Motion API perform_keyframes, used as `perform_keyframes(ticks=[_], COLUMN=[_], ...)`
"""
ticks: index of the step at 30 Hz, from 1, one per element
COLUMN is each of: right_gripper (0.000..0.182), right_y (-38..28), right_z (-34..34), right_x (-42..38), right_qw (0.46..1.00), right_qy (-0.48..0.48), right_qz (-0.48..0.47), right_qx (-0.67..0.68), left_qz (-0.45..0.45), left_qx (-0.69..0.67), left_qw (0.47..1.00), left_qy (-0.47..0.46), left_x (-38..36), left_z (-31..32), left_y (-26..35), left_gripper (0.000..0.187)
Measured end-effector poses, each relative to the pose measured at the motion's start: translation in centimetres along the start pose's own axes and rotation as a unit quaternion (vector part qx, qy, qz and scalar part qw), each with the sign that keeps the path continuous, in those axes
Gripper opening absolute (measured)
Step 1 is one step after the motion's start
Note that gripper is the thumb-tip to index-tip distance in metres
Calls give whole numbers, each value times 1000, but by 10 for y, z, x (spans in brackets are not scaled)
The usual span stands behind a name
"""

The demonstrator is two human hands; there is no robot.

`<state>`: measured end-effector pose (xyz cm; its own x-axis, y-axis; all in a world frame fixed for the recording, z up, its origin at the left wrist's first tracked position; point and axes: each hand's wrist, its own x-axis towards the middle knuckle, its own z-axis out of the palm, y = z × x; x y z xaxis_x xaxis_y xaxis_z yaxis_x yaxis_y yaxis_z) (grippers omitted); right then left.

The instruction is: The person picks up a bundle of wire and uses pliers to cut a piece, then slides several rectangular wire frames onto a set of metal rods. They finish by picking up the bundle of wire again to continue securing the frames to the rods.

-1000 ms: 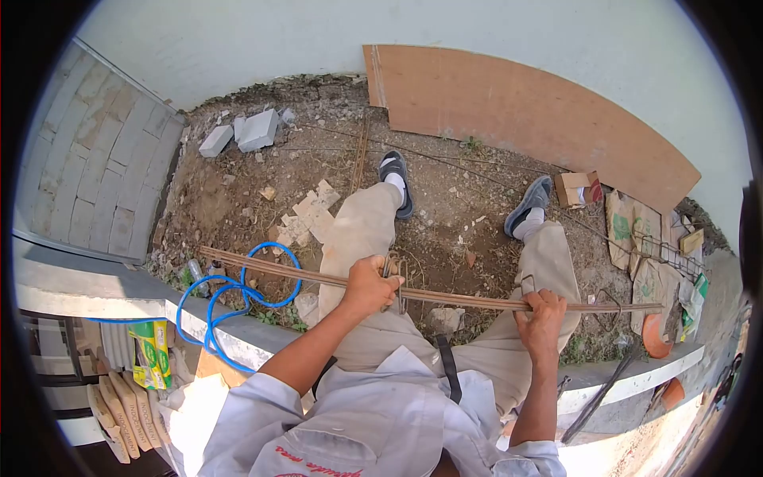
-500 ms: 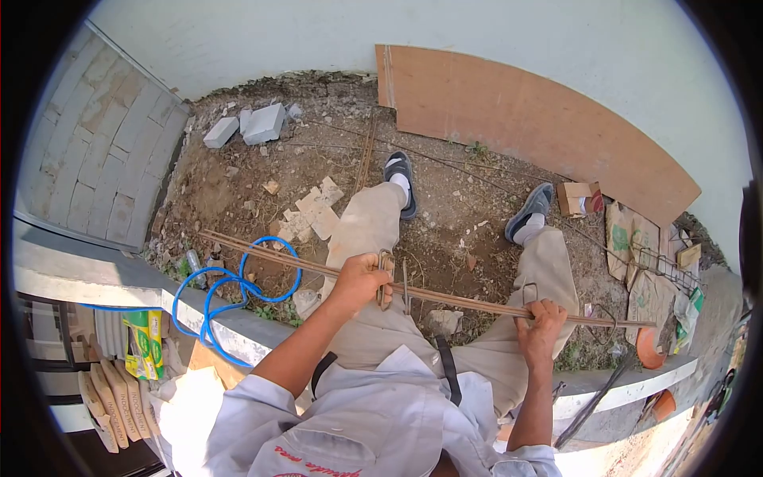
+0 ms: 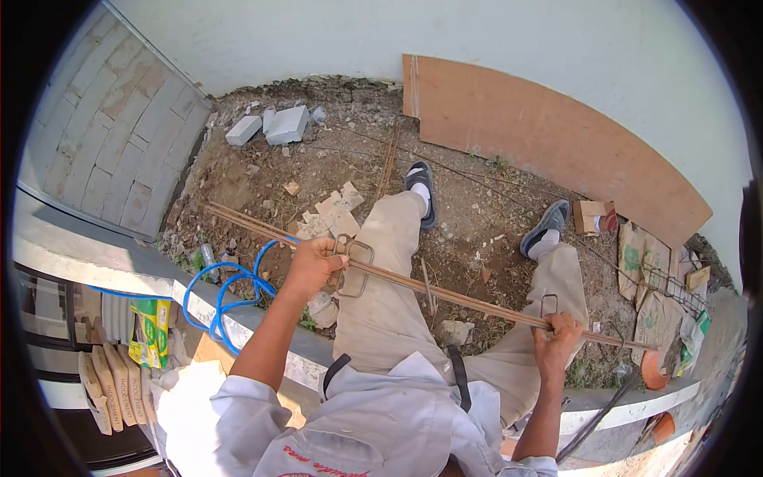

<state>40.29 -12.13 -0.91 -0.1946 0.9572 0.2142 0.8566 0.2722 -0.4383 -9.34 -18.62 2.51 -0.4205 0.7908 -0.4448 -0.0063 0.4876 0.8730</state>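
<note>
A bundle of thin rusty steel rods (image 3: 445, 294) lies slanting across my thighs, its left end out over the soil. My left hand (image 3: 316, 266) is closed at the rods, pinching a bent-wire stirrup (image 3: 363, 280) that loops round them; the fingertips are partly hidden. Toward the right end, my right hand (image 3: 556, 340) wraps round the rods. Another rectangular stirrup (image 3: 549, 302) stands up beside its fingers. A further wire loop (image 3: 612, 334) hangs near the rods' right tip.
Blue hose (image 3: 226, 298) coils over the low ledge (image 3: 306, 354) at left. Pale blocks (image 3: 286, 126) lie on the dirt by the wall. A plywood sheet (image 3: 548, 127) leans there. Cardboard box (image 3: 592, 216), paper sacks (image 3: 644, 270) and a clay-coloured pot (image 3: 655, 370) sit at right.
My left hand has moved left along the rods with the stirrup, nearer their left end. My right hand keeps its hold. The whole view has shifted slightly.
</note>
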Motion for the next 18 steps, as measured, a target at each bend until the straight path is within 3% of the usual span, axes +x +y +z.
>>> perform_keyframes(ticks=[9,18], right_gripper=[28,27], right_y=[-8,-9], right_z=[-2,0], right_x=[-4,-8], right_qw=[1000,1000], right_qy=[22,16], right_qz=[-5,-8], right_qx=[11,10], left_qz=[39,82], left_qx=[81,231], left_qw=[992,958], left_qy=[94,145], left_x=[-3,13], left_z=[-11,-26], left_y=[20,-10], left_gripper=[13,18])
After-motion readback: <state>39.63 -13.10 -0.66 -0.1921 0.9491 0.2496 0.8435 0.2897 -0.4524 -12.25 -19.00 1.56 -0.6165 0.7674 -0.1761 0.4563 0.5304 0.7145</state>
